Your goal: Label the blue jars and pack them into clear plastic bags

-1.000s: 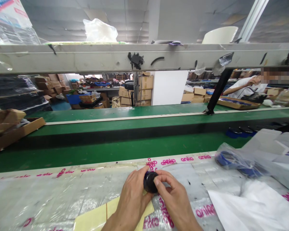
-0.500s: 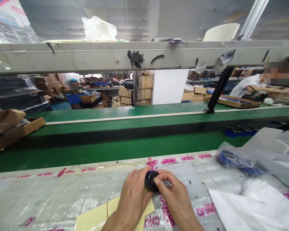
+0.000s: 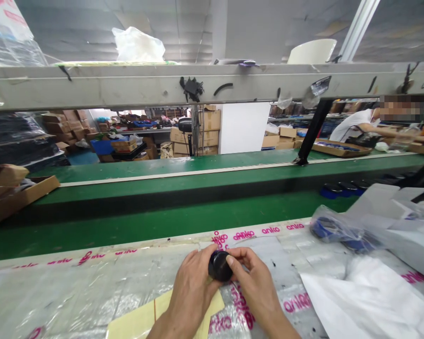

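Observation:
A small round black part with a flat, glossy face (image 3: pixel 220 266) is held between my two hands just above the bench; its exact kind is unclear. My left hand (image 3: pixel 193 285) wraps round it from the left, fingers closed. From the right, my right hand (image 3: pixel 255 285) pinches its rim, with the thumb on the face and the fingers behind. Beneath my left wrist lies a yellow sheet (image 3: pixel 137 321) on the plastic-covered bench top (image 3: pixel 56 296), which carries pink printed lettering.
A white sheet (image 3: pixel 367 306) and a clear bag with blue items (image 3: pixel 339 230) lie at the right, beside a white open box (image 3: pixel 385 202). Beyond runs a green conveyor belt (image 3: pixel 162 216). A cardboard tray (image 3: pixel 28 197) stands left. Another person (image 3: pixel 356 125) works at the far right.
The black part's round face has turned a little more toward me, with both hands still on it. The whole view has shifted slightly.

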Tool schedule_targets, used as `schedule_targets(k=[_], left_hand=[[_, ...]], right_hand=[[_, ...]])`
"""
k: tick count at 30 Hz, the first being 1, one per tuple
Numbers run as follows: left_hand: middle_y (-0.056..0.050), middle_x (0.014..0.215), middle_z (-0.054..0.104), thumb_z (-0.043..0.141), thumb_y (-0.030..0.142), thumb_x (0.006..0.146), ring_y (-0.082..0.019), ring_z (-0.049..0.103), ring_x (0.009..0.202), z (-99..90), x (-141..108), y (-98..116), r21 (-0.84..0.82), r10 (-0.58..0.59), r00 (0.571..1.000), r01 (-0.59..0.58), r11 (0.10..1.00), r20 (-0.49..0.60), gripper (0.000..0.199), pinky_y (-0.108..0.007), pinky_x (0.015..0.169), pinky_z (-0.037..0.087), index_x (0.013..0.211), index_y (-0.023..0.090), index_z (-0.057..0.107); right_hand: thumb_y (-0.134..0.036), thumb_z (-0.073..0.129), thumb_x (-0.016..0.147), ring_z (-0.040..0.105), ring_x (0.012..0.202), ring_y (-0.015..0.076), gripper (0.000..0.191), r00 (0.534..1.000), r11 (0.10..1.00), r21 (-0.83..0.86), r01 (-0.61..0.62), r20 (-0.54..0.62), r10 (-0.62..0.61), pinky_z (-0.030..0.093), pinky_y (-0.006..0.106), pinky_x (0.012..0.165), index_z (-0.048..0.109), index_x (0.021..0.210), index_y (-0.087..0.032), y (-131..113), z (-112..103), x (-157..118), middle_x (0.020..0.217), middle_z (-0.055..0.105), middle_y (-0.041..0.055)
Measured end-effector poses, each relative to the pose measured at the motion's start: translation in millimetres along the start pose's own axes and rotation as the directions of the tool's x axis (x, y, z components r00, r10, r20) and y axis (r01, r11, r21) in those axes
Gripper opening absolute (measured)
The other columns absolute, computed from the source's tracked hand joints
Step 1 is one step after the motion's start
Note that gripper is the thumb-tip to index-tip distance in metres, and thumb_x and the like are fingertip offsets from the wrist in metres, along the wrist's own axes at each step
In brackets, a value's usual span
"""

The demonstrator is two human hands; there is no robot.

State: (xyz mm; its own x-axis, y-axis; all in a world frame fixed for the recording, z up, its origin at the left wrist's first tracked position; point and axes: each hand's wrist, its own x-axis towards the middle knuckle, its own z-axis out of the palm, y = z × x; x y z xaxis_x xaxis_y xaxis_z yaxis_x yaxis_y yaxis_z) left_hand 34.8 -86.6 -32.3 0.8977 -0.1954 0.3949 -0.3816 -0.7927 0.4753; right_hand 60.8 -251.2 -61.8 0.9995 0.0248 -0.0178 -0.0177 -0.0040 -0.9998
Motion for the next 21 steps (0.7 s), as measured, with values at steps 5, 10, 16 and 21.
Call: schedule_targets(k=[5,10,16,21], left_hand=[[-0.003,0.127,0.066,0.086,0.003,0.073,-0.028,0.066,0.112,1.8,-1,-7,0.005,-0.013,1.000,0.013,1.000,0.006,0.082,-0.052,0.102,0.054,0.135,0.030,0.041],[-0.003,0.125,0.067,0.081,0.002,0.077,-0.027,0.066,0.112,-0.1,-1,-6,-0.011,-0.021,0.999,0.022,1.000,0.040,0.074,-0.053,0.106,0.052,0.136,0.028,0.044],[-0.005,0.127,0.066,0.081,0.001,0.077,-0.026,0.065,0.115,-2.8,1,-3,-0.022,-0.033,0.996,0.035,0.999,0.085,0.077,-0.055,0.111,0.046,0.139,0.027,0.042],[-0.005,0.123,0.068,0.081,0.001,0.078,-0.027,0.064,0.115,-3.2,0,-2,-0.021,-0.090,0.990,0.092,0.996,0.105,0.075,-0.055,0.109,0.047,0.138,0.026,0.043]], right_hand=[[-0.063,0.060,0.086,0.065,0.092,0.0267,0.047,1.000,0.999,0.047,-0.020,0.024,0.019,0.056,0.034,0.071,0.061,0.103,-0.019,-2,2,2,0.100,0.070,0.0092],[-0.058,0.070,0.081,0.065,0.097,0.0266,0.047,1.000,1.000,-0.009,0.005,0.027,-0.005,0.052,0.036,0.086,0.065,0.105,-0.018,-8,4,0,0.101,0.071,0.0087],[-0.066,0.055,0.089,0.064,0.088,0.0258,0.050,0.999,1.000,-0.022,0.016,0.052,-0.015,0.052,0.034,0.073,0.067,0.101,-0.019,-10,1,-2,0.096,0.071,0.0079],[-0.055,0.066,0.082,0.064,0.106,0.0294,0.054,0.999,0.999,-0.050,0.012,0.050,-0.009,0.051,0.042,0.093,0.061,0.119,-0.016,-6,7,-3,0.115,0.069,0.0122]])
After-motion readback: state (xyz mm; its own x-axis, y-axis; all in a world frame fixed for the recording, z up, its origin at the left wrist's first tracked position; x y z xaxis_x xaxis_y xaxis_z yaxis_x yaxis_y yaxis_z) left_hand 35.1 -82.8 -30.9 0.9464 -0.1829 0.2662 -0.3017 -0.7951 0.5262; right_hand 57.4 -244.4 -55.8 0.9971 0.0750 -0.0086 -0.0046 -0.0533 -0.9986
